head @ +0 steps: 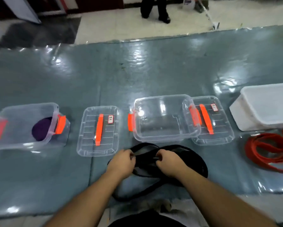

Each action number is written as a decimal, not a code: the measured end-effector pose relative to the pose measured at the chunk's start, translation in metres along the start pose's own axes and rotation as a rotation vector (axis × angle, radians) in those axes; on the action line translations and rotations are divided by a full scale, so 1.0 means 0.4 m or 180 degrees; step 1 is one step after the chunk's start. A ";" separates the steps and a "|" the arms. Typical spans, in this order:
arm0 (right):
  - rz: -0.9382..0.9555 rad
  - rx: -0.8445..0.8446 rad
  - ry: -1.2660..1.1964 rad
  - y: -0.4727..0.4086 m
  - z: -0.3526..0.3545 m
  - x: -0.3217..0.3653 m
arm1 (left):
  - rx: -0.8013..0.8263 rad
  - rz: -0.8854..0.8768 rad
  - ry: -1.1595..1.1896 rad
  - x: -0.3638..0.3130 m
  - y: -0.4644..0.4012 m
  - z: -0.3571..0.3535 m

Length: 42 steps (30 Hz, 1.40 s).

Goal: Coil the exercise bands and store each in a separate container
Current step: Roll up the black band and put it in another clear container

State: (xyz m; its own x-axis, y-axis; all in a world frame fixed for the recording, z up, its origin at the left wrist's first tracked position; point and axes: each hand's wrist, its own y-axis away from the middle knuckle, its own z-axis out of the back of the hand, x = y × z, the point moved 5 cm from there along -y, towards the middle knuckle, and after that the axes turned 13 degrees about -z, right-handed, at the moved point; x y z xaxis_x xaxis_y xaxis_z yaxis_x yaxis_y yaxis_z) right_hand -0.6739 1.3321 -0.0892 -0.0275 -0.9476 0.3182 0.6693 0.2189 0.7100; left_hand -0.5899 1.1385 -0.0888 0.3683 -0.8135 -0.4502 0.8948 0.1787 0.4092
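The black band (178, 163) is the one in hand, and the step is the coiling itself. It lies in loose loops on the blue-grey mat (137, 71), just in front of the empty clear container (165, 118), which serves as the landmark here. The left hand (121, 163) pinches one strand of the band with curled fingers; the right hand (168, 163) pinches another strand just beside it, so each grip is narrow and closed on rubber, not on air. A long tail of the band trails back from the hands toward the person's lap.

To the left of the empty container lies a lid (98, 131) with an orange handle, and further left stands a second container (27, 126) that already holds a purple coil (41, 130). A second lid (214, 122) sits partly under the empty container's right edge. Further right stands a white tub (267, 107), and in front of the tub the red band (268, 153) lies uncoiled.

By my reading, one band is stored, one is being wound, one waits. The next move calls for gathering the trailing tail into even turns small enough to fit the empty container, while keeping hold so the loops do not spring apart.
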 end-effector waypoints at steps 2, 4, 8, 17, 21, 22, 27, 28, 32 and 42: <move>0.0172 0.0103 0.0154 -0.003 -0.013 0.016 | -0.0232 0.0348 0.0171 0.042 0.043 -0.005; 0.0284 0.0175 0.0285 -0.005 -0.026 0.024 | -0.0405 0.0649 0.0215 0.085 0.088 -0.016; 0.0428 0.0217 0.0454 -0.002 -0.049 0.031 | -0.0774 0.0975 0.0231 0.142 0.156 -0.026; 0.0648 0.0025 0.0495 0.020 -0.099 0.045 | -0.0533 0.1101 0.0888 0.203 0.138 -0.045; 0.0635 0.0005 0.0723 0.025 -0.125 0.046 | -0.0707 0.1115 0.1117 0.215 0.127 -0.036; 0.0598 -0.0006 0.0803 0.029 -0.133 0.047 | -0.0829 0.1091 0.1205 0.215 0.126 -0.027; 0.0439 -0.0293 0.1040 0.052 -0.144 0.056 | -0.1555 0.0703 0.1883 0.176 0.105 0.067; 0.0389 -0.0349 0.1013 0.057 -0.140 0.057 | -0.1635 0.0551 0.1892 0.161 0.098 0.093; 0.0208 -0.0529 0.0841 0.074 -0.114 0.068 | -0.1902 -0.0297 0.1709 0.075 0.085 0.193; 0.0010 -0.0690 0.0099 0.117 -0.051 0.041 | -0.2344 -0.2008 0.1716 -0.208 0.119 0.398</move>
State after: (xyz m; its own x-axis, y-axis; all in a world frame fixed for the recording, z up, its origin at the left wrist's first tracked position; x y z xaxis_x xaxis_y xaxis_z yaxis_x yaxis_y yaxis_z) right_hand -0.6278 1.3220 -0.0637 -0.0044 -0.9545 0.2983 0.8134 0.1701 0.5563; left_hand -0.6181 1.1264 0.0944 -0.3049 -0.5589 -0.7712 0.8259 0.2481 -0.5063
